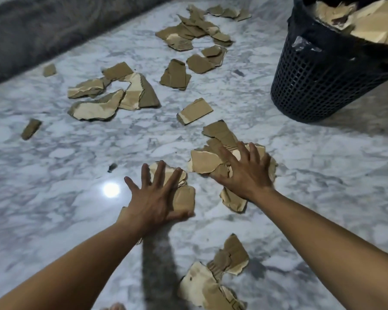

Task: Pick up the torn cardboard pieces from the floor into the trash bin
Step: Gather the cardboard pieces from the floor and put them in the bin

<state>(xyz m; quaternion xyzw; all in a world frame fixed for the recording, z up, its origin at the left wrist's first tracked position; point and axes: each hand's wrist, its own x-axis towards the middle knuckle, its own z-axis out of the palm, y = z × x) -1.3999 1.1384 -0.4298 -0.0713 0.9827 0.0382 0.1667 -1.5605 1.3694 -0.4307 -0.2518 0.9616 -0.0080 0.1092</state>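
Torn brown cardboard pieces lie scattered over the white marble floor (54,175). My left hand (157,198) lies flat with spread fingers on a small pile of pieces (185,198). My right hand (244,173) presses with spread fingers on a bigger pile (204,161) just to the right. The dark mesh trash bin (318,81) stands at the upper right, lined with a black bag and heaped with cardboard (367,23) above its rim. Neither hand grips anything.
More cardboard lies at the far middle (195,32), the middle left (112,97) and near my feet (213,280). A grey rug or sofa edge (43,30) runs along the upper left. A lamp's reflection (111,190) shines on the floor.
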